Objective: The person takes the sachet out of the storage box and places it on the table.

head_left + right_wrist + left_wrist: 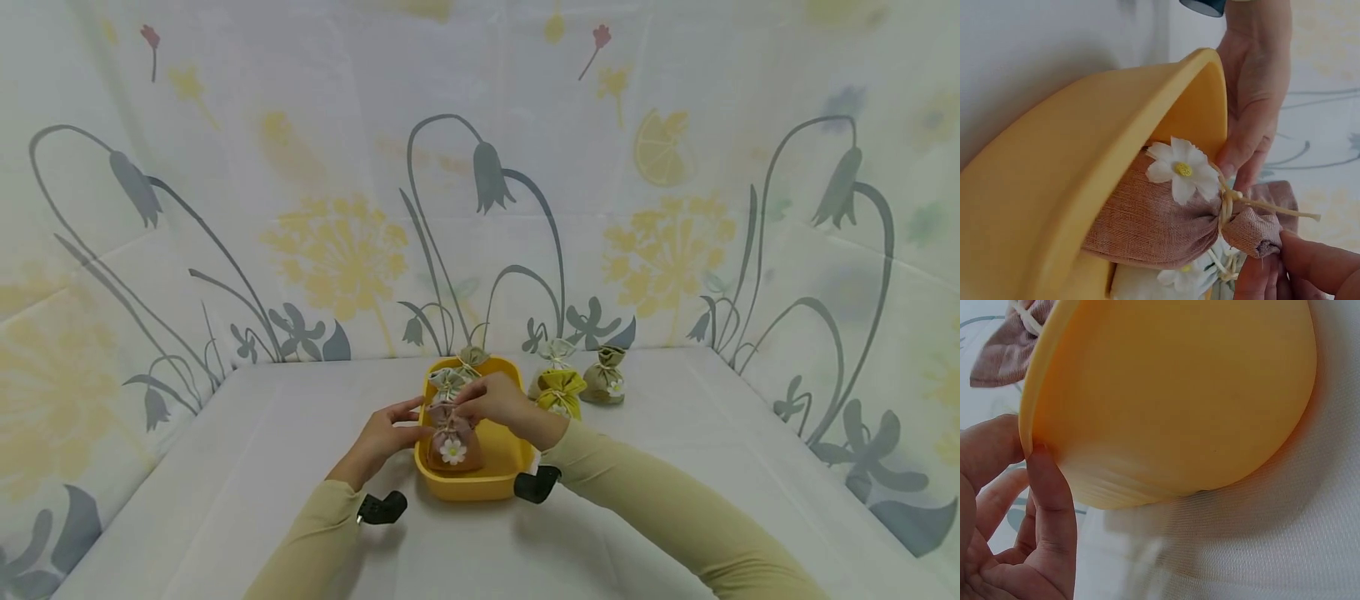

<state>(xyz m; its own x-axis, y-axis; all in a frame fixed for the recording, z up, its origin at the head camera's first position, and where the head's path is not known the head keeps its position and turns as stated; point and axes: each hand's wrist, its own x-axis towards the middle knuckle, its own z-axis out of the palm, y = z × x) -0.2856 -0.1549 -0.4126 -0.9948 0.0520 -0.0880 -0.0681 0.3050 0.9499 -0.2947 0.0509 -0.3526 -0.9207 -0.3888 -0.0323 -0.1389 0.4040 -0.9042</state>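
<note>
A dusty-pink drawstring pouch (470, 457) with a white flower sits inside the near-left part of a yellow plastic tub (480, 490). My right hand (504, 408) pinches the pouch's gathered top, just above the cord, as the right wrist view shows. Thumb and fingers of my left hand (1047, 512) pinch the tub's left rim, the thumb on the outer wall. Behind the pink pouch, a pale pouch (1141, 284) with a flower and an olive pouch (472, 358) stand in the tub, partly hidden by my right hand.
Right of the tub, a mustard-yellow pouch (561, 390), a pale pouch (556, 352) and an olive-brown pouch (604, 379) stand close together on the white tabletop (247, 467). A flower-printed curtain (345, 167) hangs behind. Black wrist-worn pieces (536, 484) hang close to the tub's near side.
</note>
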